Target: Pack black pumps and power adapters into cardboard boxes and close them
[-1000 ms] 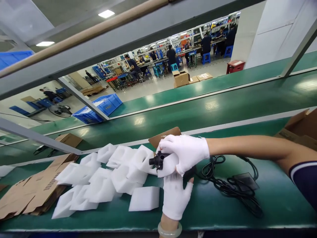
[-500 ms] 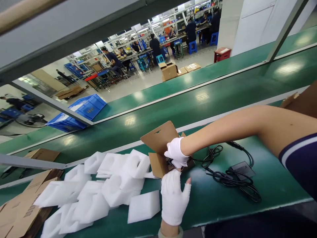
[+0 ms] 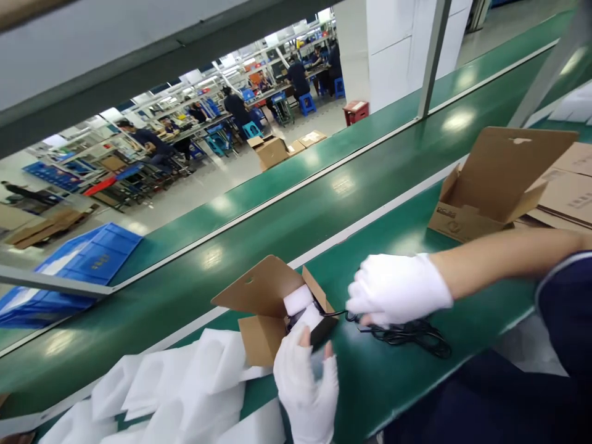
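An open brown carton (image 3: pixel 264 340) stands on the green bench, its lid flap raised. White foam (image 3: pixel 298 300) and a dark item show inside it. My left hand (image 3: pixel 308 385), in a white glove with bare fingertips, is at the carton's front with thumb and fingers apart. My right hand (image 3: pixel 398 290), also gloved, is to the right of the carton, its fingers curled around a black cable. That cable runs into the carton. More coiled black cable (image 3: pixel 416 336) lies on the bench below my right hand.
White foam pieces (image 3: pixel 222 357) are heaped at the lower left. Another open carton (image 3: pixel 467 222) and flat cardboard (image 3: pixel 568 194) are at the right. A green conveyor (image 3: pixel 346 185) runs behind, with a blue crate (image 3: pixel 92 259) beyond. People sit farther off.
The view has shifted to the right. My right hand has come out of the carton and moved right onto the cable. The thin black adapter block is no longer visible beside the coil.
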Action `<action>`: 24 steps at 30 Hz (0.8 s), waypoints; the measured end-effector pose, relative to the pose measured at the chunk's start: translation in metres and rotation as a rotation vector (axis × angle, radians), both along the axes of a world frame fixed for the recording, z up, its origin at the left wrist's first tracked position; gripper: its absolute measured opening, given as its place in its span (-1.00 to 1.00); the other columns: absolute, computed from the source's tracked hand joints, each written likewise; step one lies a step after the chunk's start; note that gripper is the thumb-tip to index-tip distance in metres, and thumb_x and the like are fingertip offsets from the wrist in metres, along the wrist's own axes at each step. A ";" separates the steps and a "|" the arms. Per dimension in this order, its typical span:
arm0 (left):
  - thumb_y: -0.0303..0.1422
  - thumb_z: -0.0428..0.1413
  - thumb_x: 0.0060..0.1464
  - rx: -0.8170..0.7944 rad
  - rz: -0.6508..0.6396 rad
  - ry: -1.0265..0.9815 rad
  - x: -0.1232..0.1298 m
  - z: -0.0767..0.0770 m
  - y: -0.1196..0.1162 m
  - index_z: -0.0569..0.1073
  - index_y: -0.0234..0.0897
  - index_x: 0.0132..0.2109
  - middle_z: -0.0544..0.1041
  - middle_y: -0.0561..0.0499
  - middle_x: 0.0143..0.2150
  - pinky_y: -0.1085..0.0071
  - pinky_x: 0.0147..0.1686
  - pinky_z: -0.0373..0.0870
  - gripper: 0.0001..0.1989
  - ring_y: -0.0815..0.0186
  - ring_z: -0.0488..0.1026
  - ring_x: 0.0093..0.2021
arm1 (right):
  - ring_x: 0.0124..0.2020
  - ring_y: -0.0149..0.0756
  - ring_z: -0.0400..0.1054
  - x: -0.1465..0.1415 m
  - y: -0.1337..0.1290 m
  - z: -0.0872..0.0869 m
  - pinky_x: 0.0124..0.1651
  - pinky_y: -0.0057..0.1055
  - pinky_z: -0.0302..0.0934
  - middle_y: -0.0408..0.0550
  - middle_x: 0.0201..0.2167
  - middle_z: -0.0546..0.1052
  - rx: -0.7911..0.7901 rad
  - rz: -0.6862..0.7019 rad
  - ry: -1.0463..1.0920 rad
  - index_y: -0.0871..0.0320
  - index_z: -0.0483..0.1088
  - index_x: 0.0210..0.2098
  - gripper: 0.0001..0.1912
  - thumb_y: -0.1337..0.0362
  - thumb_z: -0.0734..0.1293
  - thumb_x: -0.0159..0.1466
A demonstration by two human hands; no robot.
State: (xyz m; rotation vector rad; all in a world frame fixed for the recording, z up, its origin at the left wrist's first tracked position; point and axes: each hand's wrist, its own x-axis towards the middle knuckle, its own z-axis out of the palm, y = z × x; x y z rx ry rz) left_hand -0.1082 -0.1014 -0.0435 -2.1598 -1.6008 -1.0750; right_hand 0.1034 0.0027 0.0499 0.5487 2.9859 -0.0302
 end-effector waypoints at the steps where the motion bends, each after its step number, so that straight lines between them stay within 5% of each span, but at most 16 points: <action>1: -0.47 0.10 0.13 0.011 -0.075 0.050 0.015 0.007 0.005 0.29 -0.35 0.11 0.41 -0.23 0.01 0.16 0.04 0.28 -0.61 0.09 0.34 0.02 | -0.45 -0.20 0.35 0.021 -0.006 -0.009 -0.47 -0.34 -0.02 -0.02 -0.44 0.45 -0.031 -0.058 -0.102 0.17 0.43 -0.24 -0.77 0.14 0.25 0.32; 4: -0.44 0.09 0.13 -0.180 -0.201 0.280 0.069 0.013 0.031 0.38 -0.39 -0.02 0.45 -0.19 -0.09 0.13 -0.03 0.34 -0.74 0.09 0.39 -0.08 | -0.45 -0.14 0.38 0.066 -0.022 -0.048 -0.50 -0.34 -0.09 0.02 -0.42 0.47 -0.099 -0.236 -0.317 0.20 0.44 -0.26 -0.84 0.23 0.34 0.23; 7: -0.49 0.07 0.09 -0.516 0.010 0.520 0.114 -0.003 0.064 0.38 -0.60 0.02 0.47 -0.26 -0.28 0.09 -0.24 0.38 -0.65 0.01 0.43 -0.26 | -0.39 -0.11 0.40 0.091 -0.035 -0.082 -0.48 -0.33 -0.09 0.02 -0.34 0.49 -0.128 -0.363 -0.223 0.18 0.42 -0.18 -0.82 0.30 0.35 0.20; 10: -0.70 -0.07 0.03 -0.659 0.109 0.602 0.132 -0.019 0.087 0.42 -0.71 -0.05 0.47 -0.30 -0.42 0.13 -0.36 0.38 -0.66 -0.02 0.48 -0.36 | -0.36 -0.20 0.40 0.105 -0.042 -0.094 -0.44 -0.35 -0.02 -0.07 -0.34 0.51 -0.298 -0.385 -0.054 0.11 0.43 -0.22 -0.88 0.32 0.33 0.22; 13: -0.67 -0.04 0.06 -0.672 0.032 0.600 0.127 -0.011 0.087 0.48 -0.49 -0.21 0.49 -0.20 -0.41 0.17 -0.36 0.41 -0.77 0.02 0.49 -0.34 | -0.39 -0.29 0.38 0.116 -0.038 -0.091 -0.38 -0.39 0.05 -0.12 -0.38 0.50 -0.409 -0.478 0.068 0.10 0.44 -0.30 -0.90 0.33 0.27 0.27; 17: -0.47 0.08 0.13 -0.570 -0.126 0.253 0.102 0.033 0.062 0.44 -0.29 -0.04 0.52 -0.08 -0.26 0.18 -0.22 0.46 -0.77 0.13 0.47 -0.23 | -0.27 -0.13 0.37 0.123 -0.014 -0.102 -0.34 -0.36 0.08 0.05 -0.22 0.46 -0.080 -0.850 0.155 0.20 0.37 -0.08 -0.70 0.14 0.29 0.28; 19: -0.45 0.07 0.16 -0.509 -0.188 -0.058 0.086 0.055 0.047 0.43 -0.23 -0.01 0.53 -0.03 -0.20 0.27 -0.16 0.46 -0.76 0.22 0.48 -0.18 | -0.23 -0.07 0.36 0.120 -0.003 -0.119 -0.34 -0.35 0.07 0.12 -0.19 0.44 -0.059 -0.905 0.170 0.26 0.31 -0.02 -0.61 0.12 0.28 0.28; 22: -0.35 0.10 0.17 -0.463 -0.089 -0.430 0.059 0.072 0.026 0.47 -0.18 -0.03 0.56 0.02 -0.12 0.42 -0.12 0.46 -0.78 0.31 0.50 -0.14 | -0.36 -0.18 0.35 0.109 0.004 -0.142 -0.36 -0.38 0.08 0.04 -0.34 0.46 -0.400 -0.919 0.296 0.23 0.30 -0.06 -0.72 0.25 0.12 0.33; 24: -0.29 0.16 0.09 -0.336 0.078 -0.595 0.040 0.073 0.014 0.50 -0.21 -0.08 0.57 0.02 -0.11 0.47 -0.10 0.46 -0.77 0.31 0.51 -0.12 | -0.45 -0.28 0.31 0.104 -0.001 -0.142 -0.37 -0.42 0.10 -0.05 -0.45 0.44 -0.721 -0.838 0.477 0.20 0.30 -0.17 -0.72 0.22 0.03 0.36</action>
